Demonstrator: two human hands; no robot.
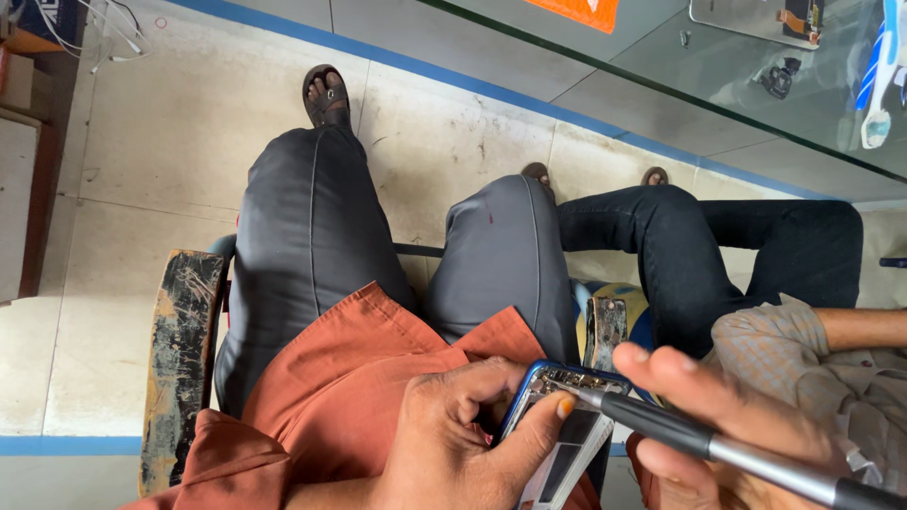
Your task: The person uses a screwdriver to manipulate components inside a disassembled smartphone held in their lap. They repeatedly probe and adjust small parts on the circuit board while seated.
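My left hand (463,439) grips an opened mobile phone (565,430) with a blue rim, its back cover off and inner parts showing; the thumb presses on its upper edge. My right hand (727,416) holds a dark and silver screwdriver (718,444) like a pen, and its tip rests on the phone's upper inner part near my left thumb. Both hands are over my lap, above my grey trousers (312,236) and orange shirt (350,378).
Another person sits close on my right, with dark jeans (718,250) and a checked sleeve (794,349). A worn chair armrest (179,359) is at my left. A glass counter (756,85) with phone parts and a toothbrush lies beyond, over a tiled floor.
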